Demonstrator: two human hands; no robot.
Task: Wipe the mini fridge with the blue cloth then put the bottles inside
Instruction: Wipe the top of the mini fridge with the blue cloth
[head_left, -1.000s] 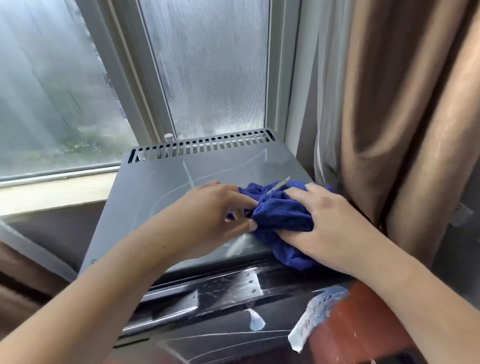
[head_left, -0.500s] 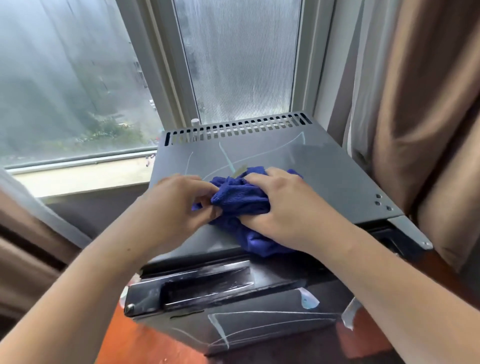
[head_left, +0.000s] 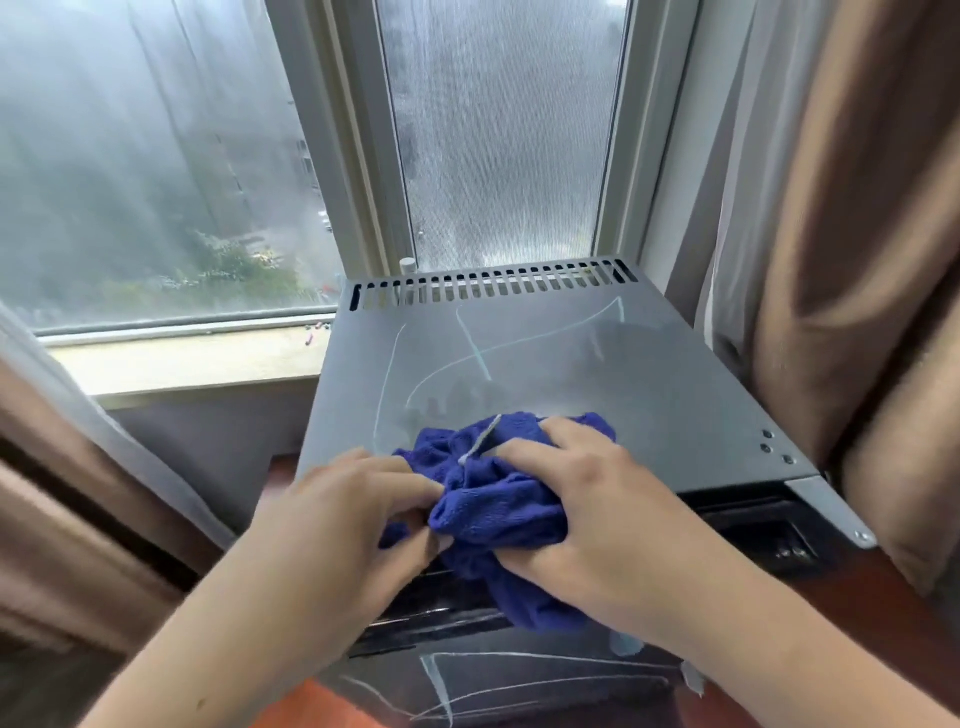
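Note:
The grey mini fridge (head_left: 597, 384) stands under the window, its flat top marked with pale chalk-like lines and a vent slot row along the back. A bunched blue cloth (head_left: 498, 514) lies at the front edge of the top, hanging a little over the door. My right hand (head_left: 582, 514) presses down on the cloth and grips it. My left hand (head_left: 353, 525) pinches the cloth's left side with its fingertips. No bottles are in view.
A window (head_left: 493, 130) and its sill (head_left: 192, 358) lie behind and left of the fridge. Brown curtains hang close on the right (head_left: 857, 234) and at the lower left (head_left: 78, 519). A reddish floor (head_left: 301, 701) shows below the fridge door.
The cloth and both hands have moved from the right front corner toward the middle of the fridge's front edge. The view has shifted, so the fridge's right corner now shows.

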